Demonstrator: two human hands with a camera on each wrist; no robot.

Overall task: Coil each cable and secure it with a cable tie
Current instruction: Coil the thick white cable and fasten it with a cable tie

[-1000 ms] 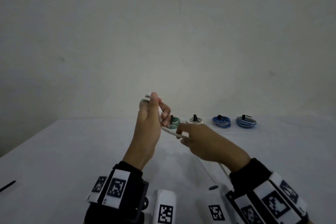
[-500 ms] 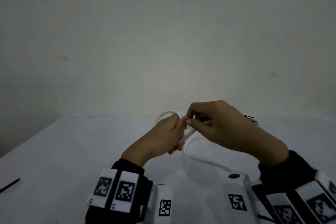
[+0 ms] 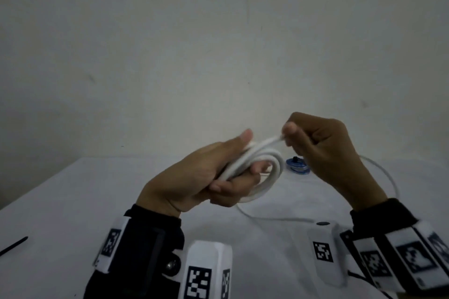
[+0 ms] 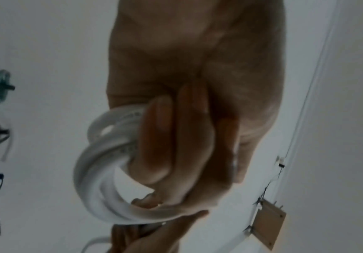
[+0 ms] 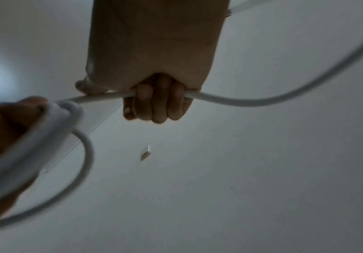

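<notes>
- A thin black cable tie lies flat on the white tabletop, far to the left of the thick white cable.
- The left hand is up in the air over the tabletop. Its fingers curl through the white cable's round loops and grip them.
- The white cable is partly coiled. One strand runs from the coil up to the right hand.
- A blue coiled cable with a black tie sits on the tabletop just behind the white cable, between the two hands.
- The right hand is closed around the white cable's loose strand, fingers wrapped over it. The rest of the strand swings out to the right and curves back down to the tabletop.
</notes>
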